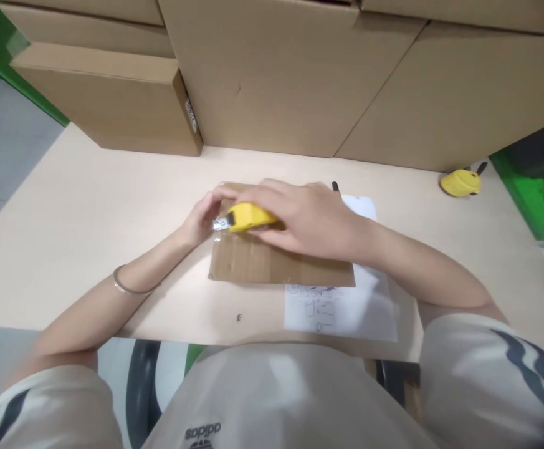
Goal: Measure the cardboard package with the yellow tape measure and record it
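Note:
A flat brown cardboard piece (272, 265) lies on the pale table (89, 212) in front of me. My right hand (309, 218) is closed around a yellow utility knife (249, 217), its silver blade end pointing left over the cardboard's upper left part. My left hand (201, 218) rests with curled fingers at the cardboard's left edge, fingertips right beside the blade tip. A thin bracelet (129, 287) circles my left wrist.
A white printed sheet (346, 308) lies partly under the cardboard. A yellow tape measure (460, 183) sits at the table's far right. Large cardboard boxes (276, 75) line the table's back edge. A dark pen tip (335, 186) shows behind my right hand.

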Available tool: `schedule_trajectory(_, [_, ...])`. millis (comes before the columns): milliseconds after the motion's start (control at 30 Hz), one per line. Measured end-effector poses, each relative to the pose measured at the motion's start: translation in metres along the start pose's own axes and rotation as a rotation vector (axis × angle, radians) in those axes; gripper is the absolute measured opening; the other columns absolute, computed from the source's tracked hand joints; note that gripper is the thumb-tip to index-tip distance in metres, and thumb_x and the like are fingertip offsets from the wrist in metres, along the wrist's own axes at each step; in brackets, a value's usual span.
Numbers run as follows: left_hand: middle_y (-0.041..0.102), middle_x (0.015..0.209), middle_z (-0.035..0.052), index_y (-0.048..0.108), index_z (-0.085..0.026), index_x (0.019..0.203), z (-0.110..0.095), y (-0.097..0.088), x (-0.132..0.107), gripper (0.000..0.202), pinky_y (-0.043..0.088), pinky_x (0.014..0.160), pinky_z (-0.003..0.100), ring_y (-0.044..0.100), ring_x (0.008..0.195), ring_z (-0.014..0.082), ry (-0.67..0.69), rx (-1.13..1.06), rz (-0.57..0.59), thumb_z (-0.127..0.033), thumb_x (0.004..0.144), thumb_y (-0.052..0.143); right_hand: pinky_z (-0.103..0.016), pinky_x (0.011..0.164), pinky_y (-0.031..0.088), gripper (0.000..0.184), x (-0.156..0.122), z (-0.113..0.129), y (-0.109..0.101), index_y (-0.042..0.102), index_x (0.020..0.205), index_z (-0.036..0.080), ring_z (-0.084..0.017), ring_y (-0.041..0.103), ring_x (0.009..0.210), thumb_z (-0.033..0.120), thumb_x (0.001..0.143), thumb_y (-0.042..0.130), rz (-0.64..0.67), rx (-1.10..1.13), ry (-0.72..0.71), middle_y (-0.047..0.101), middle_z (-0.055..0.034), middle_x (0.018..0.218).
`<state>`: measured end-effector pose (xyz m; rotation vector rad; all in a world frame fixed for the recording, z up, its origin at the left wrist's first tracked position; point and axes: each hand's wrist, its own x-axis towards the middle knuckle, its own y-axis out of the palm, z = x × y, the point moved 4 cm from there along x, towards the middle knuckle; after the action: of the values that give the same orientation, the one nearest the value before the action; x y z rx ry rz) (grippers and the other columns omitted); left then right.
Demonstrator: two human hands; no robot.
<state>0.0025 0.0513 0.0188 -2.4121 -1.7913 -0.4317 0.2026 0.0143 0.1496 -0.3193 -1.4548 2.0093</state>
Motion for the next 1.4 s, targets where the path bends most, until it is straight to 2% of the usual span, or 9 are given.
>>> schedule_trajectory(133, [0.078, 0.121, 0.0096, 0.078, -0.023, 0.107, -0.009, 0.0, 0.002, 0.075, 0.054, 0.118, 0.056, 0.069, 0.132, 0.0364, -0.08, -0.031, 0.028, -0.084, 0.101, 0.034, -0.031, 0.074, 0.043, 0.044, 0.02, 0.02, -0.004, 0.068, 0.136, 0.028, -0.023, 0.071, 0.115, 0.014, 0.096, 0.057, 0.077, -0.013, -0.161, 0.071, -0.0016, 0.145])
schedule_trajectory(233, [0.069, 0.146, 0.0078, 0.082, -0.024, 0.108, -0.051, -0.002, -0.005, 0.063, 0.036, 0.134, 0.054, 0.053, 0.151, 0.0353, 0.169, 0.376, 0.001, -0.075, 0.104, 0.045, -0.03, 0.078, 0.046, 0.032, 0.0, 0.018, -0.03, 0.073, 0.118, 0.03, -0.021, 0.073, 0.107, 0.018, 0.089, 0.065, 0.102, 0.144, -0.239, 0.078, 0.0039, 0.129])
schedule_trajectory(333, [0.072, 0.132, 0.0088, 0.08, -0.026, 0.116, -0.102, 0.024, -0.026, 0.03, 0.055, 0.114, 0.049, 0.067, 0.128, 0.0296, 0.445, 0.751, 0.076, -0.04, 0.11, 0.054, -0.028, 0.074, 0.048, 0.027, -0.033, 0.01, -0.048, 0.075, 0.107, 0.032, -0.016, 0.075, 0.094, 0.015, 0.087, 0.068, 0.19, 0.311, -0.272, 0.082, 0.0063, 0.115])
schedule_trajectory(433, [0.075, 0.118, 0.0115, 0.072, -0.024, 0.119, -0.123, 0.074, -0.05, 0.024, 0.063, 0.088, 0.042, 0.073, 0.105, 0.027, 0.527, 0.894, 0.411, -0.032, 0.109, 0.052, -0.027, 0.068, 0.048, 0.035, -0.06, 0.005, -0.045, 0.075, 0.107, 0.032, -0.013, 0.074, 0.084, 0.007, 0.085, 0.064, 0.345, 0.349, -0.265, 0.082, 0.0054, 0.109])
schedule_trajectory(567, [0.075, 0.096, 0.0116, 0.067, -0.019, 0.099, -0.118, 0.108, -0.062, 0.021, 0.058, 0.07, 0.038, 0.07, 0.087, 0.0262, 0.617, 1.07, 0.528, -0.032, 0.109, 0.053, -0.028, 0.063, 0.044, 0.034, -0.069, 0.0, -0.032, 0.075, 0.103, 0.03, -0.014, 0.072, 0.084, 0.006, 0.084, 0.06, 0.358, 0.264, -0.225, 0.08, 0.0041, 0.104])
schedule_trajectory(767, [0.07, 0.088, 0.0078, 0.067, -0.02, 0.115, -0.108, 0.105, -0.061, 0.022, 0.051, 0.068, 0.036, 0.062, 0.08, 0.0237, 0.836, 1.096, 0.589, -0.027, 0.105, 0.048, -0.027, 0.074, 0.05, 0.028, -0.058, -0.016, -0.031, 0.074, 0.103, 0.027, -0.013, 0.072, 0.091, 0.008, 0.087, 0.062, 0.336, 0.283, -0.199, 0.079, 0.0032, 0.11])
schedule_trajectory(900, [0.064, 0.086, 0.0048, 0.062, -0.029, 0.147, -0.107, 0.109, -0.061, 0.042, 0.046, 0.067, 0.036, 0.057, 0.077, 0.0237, 0.785, 1.168, 0.702, -0.041, 0.11, 0.046, -0.028, 0.08, 0.053, 0.035, -0.044, -0.025, -0.035, 0.074, 0.104, 0.025, -0.014, 0.071, 0.093, 0.003, 0.082, 0.059, 0.406, 0.363, -0.187, 0.078, 0.0008, 0.109])
schedule_trajectory(1200, [0.062, 0.091, 0.0052, 0.065, -0.023, 0.148, -0.104, 0.11, -0.062, 0.046, 0.043, 0.077, 0.038, 0.056, 0.087, 0.0249, 0.725, 1.148, 0.725, -0.047, 0.111, 0.05, -0.03, 0.083, 0.055, 0.039, 0.004, -0.083, -0.049, 0.078, 0.104, 0.025, -0.017, 0.073, 0.096, 0.006, 0.074, 0.063, 0.378, 0.273, -0.009, 0.081, 0.0034, 0.11])
schedule_trajectory(1400, [0.063, 0.094, 0.0048, 0.062, -0.024, 0.151, -0.106, 0.11, -0.061, 0.046, 0.045, 0.082, 0.036, 0.057, 0.093, 0.0235, 0.687, 1.185, 0.778, -0.047, 0.113, 0.049, -0.038, 0.094, 0.057, 0.035, 0.03, -0.133, -0.06, 0.077, 0.11, 0.022, -0.024, 0.073, 0.109, 0.035, 0.077, 0.078, 0.355, 0.324, 0.176, 0.08, -0.0034, 0.126])
